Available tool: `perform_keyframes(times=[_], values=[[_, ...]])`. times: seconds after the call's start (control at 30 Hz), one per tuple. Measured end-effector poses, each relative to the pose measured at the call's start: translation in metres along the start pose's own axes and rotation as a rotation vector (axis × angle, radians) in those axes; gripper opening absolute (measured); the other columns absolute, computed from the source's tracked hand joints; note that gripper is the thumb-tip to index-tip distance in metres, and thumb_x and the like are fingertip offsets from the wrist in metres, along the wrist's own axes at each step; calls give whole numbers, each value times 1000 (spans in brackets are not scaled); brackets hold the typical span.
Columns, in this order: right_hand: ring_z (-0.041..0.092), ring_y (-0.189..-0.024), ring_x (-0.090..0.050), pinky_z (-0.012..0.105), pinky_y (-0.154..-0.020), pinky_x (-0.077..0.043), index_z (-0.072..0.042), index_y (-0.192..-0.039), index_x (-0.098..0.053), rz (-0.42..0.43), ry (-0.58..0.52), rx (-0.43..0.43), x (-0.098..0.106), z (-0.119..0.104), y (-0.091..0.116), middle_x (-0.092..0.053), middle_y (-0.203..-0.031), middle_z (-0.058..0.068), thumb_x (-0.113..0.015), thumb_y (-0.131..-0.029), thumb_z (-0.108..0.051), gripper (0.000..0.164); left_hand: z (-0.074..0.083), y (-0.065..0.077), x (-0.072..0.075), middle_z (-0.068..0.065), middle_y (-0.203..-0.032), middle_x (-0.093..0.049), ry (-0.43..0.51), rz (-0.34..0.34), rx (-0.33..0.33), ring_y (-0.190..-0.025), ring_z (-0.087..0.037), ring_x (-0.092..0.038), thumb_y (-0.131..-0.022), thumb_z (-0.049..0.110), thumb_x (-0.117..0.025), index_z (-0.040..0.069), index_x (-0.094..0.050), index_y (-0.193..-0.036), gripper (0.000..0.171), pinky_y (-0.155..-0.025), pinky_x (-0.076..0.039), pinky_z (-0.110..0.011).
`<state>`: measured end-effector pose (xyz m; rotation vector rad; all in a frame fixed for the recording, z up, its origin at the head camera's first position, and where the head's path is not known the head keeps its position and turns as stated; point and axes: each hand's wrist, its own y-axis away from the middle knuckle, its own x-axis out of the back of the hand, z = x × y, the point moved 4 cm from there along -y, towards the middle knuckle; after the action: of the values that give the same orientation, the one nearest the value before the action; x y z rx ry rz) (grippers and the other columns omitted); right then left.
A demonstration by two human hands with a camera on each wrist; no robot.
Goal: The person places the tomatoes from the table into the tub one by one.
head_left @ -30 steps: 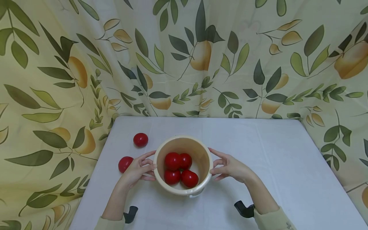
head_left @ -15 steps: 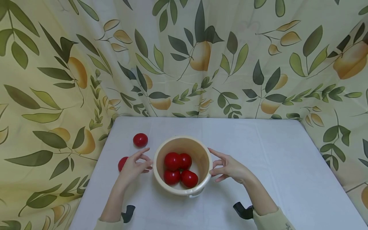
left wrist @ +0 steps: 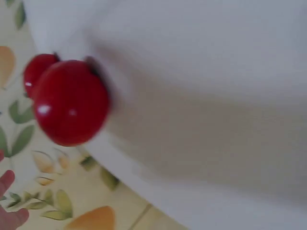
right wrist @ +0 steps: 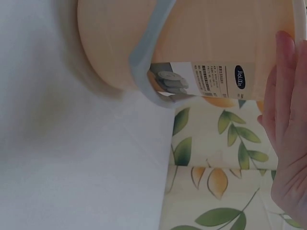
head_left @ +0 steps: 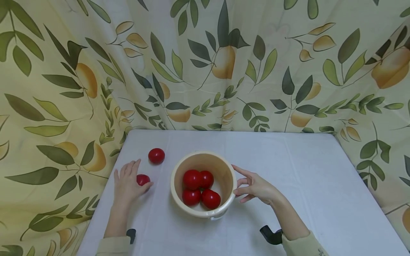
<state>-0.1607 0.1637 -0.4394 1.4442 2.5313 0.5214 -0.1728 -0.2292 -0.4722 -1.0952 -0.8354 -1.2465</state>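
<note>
I have the left hand (head_left: 125, 186) spread wide beside a red ball (head_left: 142, 179).
That ball sits on the white table (head_left: 304, 170); my right hand (head_left: 257, 186) touches the cream bucket (head_left: 205, 160) with straight fingers (four red balls (head_left: 192, 179) are inside).

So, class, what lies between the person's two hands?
In the head view, from the left hand: a partly hidden red ball, bare white cloth, then, touching the right hand, the bucket holding four red balls.
</note>
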Motion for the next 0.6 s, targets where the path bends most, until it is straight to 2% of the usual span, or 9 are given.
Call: perform_keyframes(times=[0.1,0.33,0.6], values=[[28,-74,-66,40,-61,-56,-8,-146,-19,1,1,4,0,0,0,-64,-92,19,-72,-76,-6,88,-13,3,-11,-23,-132,-38,-11,-41,14,-123,-42,-27,-63,42,-78,7,-32,-137,94,-103,-7,-67],[27,-74,-66,40,-61,-56,-7,-146,-19,0,7,11,-1,-2,1,-63,-93,21,-71,-77,-5,86,-36,11,-30,-23,-129,-42,-11,-91,29,-119,-43,-31,-58,46,-81,6,-36,-135,98,-103,-8,-65],[25,-74,-67,40,-61,-56,-8,-146,-19,5,8,8,-1,-1,0,-64,-94,20,-69,-79,-4,84,-49,16,-44,-24,-127,-43,-7,-139,62,-118,-44,-32,-61,42,-80,4,-39,-132,91,-103,-6,-66]])
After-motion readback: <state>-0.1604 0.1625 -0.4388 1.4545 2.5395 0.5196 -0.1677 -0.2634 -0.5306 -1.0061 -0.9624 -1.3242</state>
